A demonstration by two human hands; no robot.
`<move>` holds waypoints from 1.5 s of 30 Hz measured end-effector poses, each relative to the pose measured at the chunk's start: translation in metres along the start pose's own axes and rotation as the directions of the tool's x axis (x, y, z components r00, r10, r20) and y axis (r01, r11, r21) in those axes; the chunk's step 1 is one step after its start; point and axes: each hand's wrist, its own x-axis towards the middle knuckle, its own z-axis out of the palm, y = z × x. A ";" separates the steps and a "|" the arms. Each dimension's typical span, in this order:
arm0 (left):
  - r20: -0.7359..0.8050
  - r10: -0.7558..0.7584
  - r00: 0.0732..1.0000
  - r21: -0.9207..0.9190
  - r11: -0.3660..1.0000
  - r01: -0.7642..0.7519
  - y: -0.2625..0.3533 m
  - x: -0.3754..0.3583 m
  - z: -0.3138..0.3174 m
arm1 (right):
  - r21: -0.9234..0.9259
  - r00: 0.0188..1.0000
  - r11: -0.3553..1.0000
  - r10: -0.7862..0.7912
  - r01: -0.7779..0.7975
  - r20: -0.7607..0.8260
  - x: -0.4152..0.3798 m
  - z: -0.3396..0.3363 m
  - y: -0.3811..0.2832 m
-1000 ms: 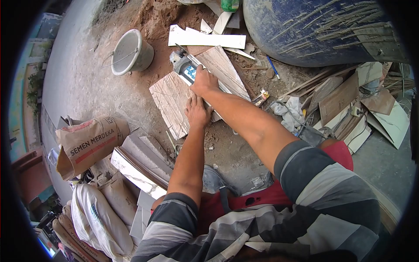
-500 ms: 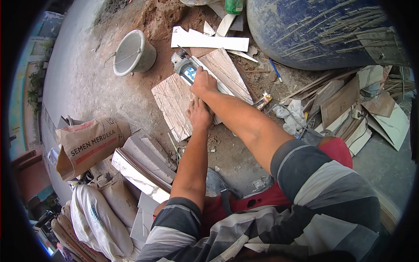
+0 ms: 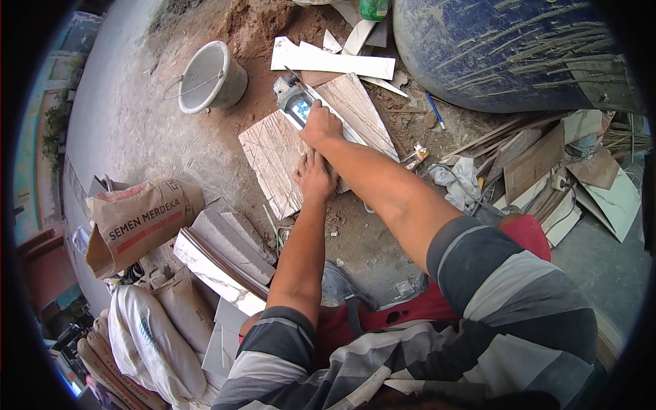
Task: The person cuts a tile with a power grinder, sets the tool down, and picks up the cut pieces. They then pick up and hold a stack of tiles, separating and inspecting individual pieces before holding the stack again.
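My right hand (image 3: pixel 321 125) is wrapped round the body of a handheld power cutter (image 3: pixel 295 102), whose head points away from me near the far edge of the tiles. Beneath it lie patterned stone-like tiles, one on the left (image 3: pixel 272 160) and one on the right (image 3: pixel 362 113). A pale strip (image 3: pixel 347 131) runs beside the tool. My left hand (image 3: pixel 316 176) rests with fingers spread on the left tile, just below my right hand. The cutter's blade is too small to make out clearly.
A grey bucket (image 3: pixel 213 78) stands at the upper left, white tile offcuts (image 3: pixel 335 63) lie beyond the tiles, and a big blue drum (image 3: pixel 506 55) is at the upper right. Tile scraps (image 3: pixel 533 164) lie at the right; a cement bag (image 3: pixel 147 222) and stacked tiles (image 3: pixel 222 273) are at the left.
Both hands and the cutter hold nearly the same place on the tiles. The whole view has shifted slightly.
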 end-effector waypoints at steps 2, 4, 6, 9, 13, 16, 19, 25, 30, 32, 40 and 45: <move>0.010 -0.007 1.000 -0.004 1.000 0.007 0.002 0.000 -0.001 | -0.001 1.000 1.000 -0.004 0.004 -0.004 -0.001 -0.001 0.000; 0.008 -0.006 1.000 -0.014 1.000 0.006 0.001 -0.001 -0.002 | -0.003 1.000 1.000 -0.011 0.011 -0.005 0.002 0.004 0.002; 0.004 -0.008 1.000 -0.018 1.000 0.008 0.001 -0.002 -0.002 | -0.012 0.999 1.000 -0.030 0.029 -0.042 0.004 0.006 0.004; 0.003 -0.004 1.000 -0.001 1.000 0.004 0.001 -0.001 -0.002 | -0.016 0.999 0.999 -0.032 0.031 -0.033 0.005 0.008 0.005; 0.015 -0.003 1.000 0.011 1.000 0.003 0.001 -0.001 -0.002 | -0.013 0.999 1.000 -0.020 0.019 -0.037 0.005 0.009 0.004; 0.014 -0.007 1.000 0.020 1.000 0.007 -0.002 0.001 0.002 | -0.019 0.999 1.000 -0.017 0.016 -0.038 0.007 0.009 0.003; 0.008 -0.002 1.000 0.049 0.999 0.002 -0.004 0.002 0.005 | -0.021 1.000 1.000 -0.002 0.002 -0.029 0.006 0.009 0.001; 0.026 -0.021 0.999 0.061 0.998 0.019 0.003 -0.002 -0.003 | -0.019 1.000 1.000 0.003 -0.004 -0.028 0.003 0.008 0.001; 0.020 -0.010 1.000 0.052 0.999 0.009 0.000 0.000 0.000 | -0.023 1.000 1.000 -0.001 0.000 -0.029 0.001 0.009 0.004; 0.025 -0.008 1.000 0.047 0.999 0.007 -0.002 0.001 0.002 | -0.031 0.999 1.000 0.001 -0.002 -0.032 0.000 0.010 0.006; -0.048 0.016 0.999 0.043 0.999 -0.014 -0.006 0.000 0.011 | -0.041 0.999 0.999 -0.001 -0.001 -0.045 -0.007 0.008 0.012; -0.010 -0.003 1.000 0.038 0.999 0.003 -0.008 0.002 0.014 | -0.048 1.000 0.999 -0.001 0.000 -0.026 -0.014 0.005 0.015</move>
